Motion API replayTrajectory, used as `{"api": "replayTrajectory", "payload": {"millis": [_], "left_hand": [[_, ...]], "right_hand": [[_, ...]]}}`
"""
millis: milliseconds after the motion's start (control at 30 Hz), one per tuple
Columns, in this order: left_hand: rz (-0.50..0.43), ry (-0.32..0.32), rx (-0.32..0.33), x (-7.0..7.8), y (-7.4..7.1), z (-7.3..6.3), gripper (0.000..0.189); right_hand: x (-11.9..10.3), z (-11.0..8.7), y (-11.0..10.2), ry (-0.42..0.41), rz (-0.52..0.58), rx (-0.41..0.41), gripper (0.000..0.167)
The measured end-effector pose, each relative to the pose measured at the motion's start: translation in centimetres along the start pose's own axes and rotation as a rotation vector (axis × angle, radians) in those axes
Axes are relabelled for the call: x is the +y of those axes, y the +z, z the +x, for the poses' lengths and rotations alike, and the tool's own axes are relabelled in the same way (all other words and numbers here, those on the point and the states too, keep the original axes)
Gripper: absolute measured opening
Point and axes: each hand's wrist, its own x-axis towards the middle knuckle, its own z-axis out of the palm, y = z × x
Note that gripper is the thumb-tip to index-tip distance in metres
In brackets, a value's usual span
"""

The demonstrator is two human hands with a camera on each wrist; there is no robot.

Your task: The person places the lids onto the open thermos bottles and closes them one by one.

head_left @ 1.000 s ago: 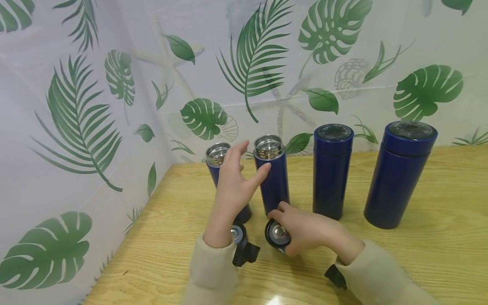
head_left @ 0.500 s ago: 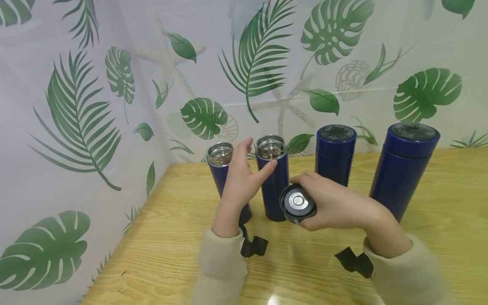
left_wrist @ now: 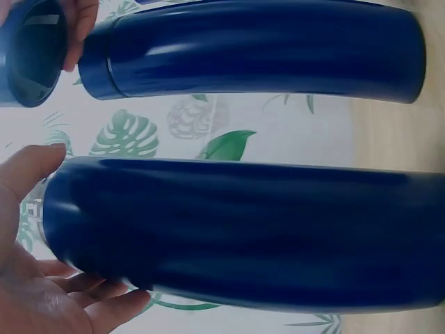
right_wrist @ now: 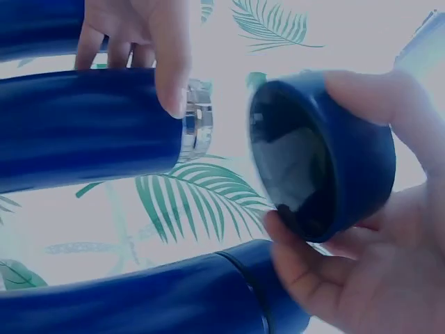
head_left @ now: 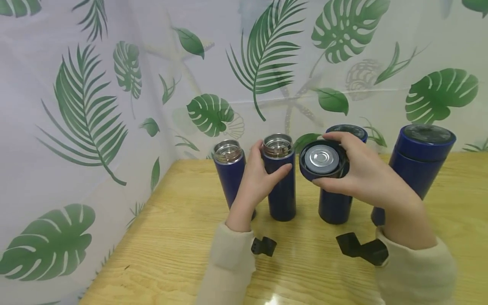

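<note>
My right hand (head_left: 367, 173) holds a dark blue flask lid (head_left: 322, 160) between thumb and fingers. Its underside, with a round steel centre, faces the head camera. In the right wrist view the lid (right_wrist: 365, 160) is tilted, apart from the bottle neck. My left hand (head_left: 259, 178) grips the upper part of a lidless blue vacuum flask (head_left: 282, 190), thumb on one side and fingers on the other. That flask's steel neck (head_left: 277, 145) stands uncovered. In the left wrist view, fingertips touch the flask's side (left_wrist: 243, 236).
A second lidless flask (head_left: 230, 178) stands to the left, partly behind my left hand. Two lidded blue flasks stand to the right: one (head_left: 335, 207) behind the lid and right hand, another (head_left: 423, 156) farther right. A leaf-printed cloth (head_left: 213, 55) backs the wooden table (head_left: 171, 245).
My right hand has lifted the lid off the table and raised it to neck height, right of the middle flask. My left hand has shifted right onto that flask.
</note>
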Motion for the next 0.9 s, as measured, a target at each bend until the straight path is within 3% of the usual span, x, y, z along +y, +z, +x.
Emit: {"api": "replayTrajectory", "payload": {"millis": [167,267,433,567,767,900], "left_hand": [[0.008,0.019,0.027,-0.4,0.7,0.2,0.082],[0.046,0.041,0.033,-0.6,0.9,0.2,0.08],[0.082,0.042,0.04,-0.6,0.9,-0.1,0.08],[0.092,0.059,-0.006,-0.5,0.5,-0.3,0.078],[0.126,0.041,-0.102,0.0,-0.4,-0.6,0.079],[0.11,0.063,-0.176,0.3,-1.0,-0.9,0.072]], "right_hand": [[-0.2,0.3,0.6,0.05,0.077,0.247,0.08],[-0.3,0.5,1.1,0.076,0.131,0.335,0.078],[-0.4,0.7,2.1,-0.003,0.176,0.388,0.072],[-0.3,0.7,2.2,-0.069,0.17,0.406,0.069],[0.1,0.2,1.4,-0.04,0.14,0.399,0.07],[0.3,-0.1,0.8,-0.006,0.097,0.392,0.071]]}}
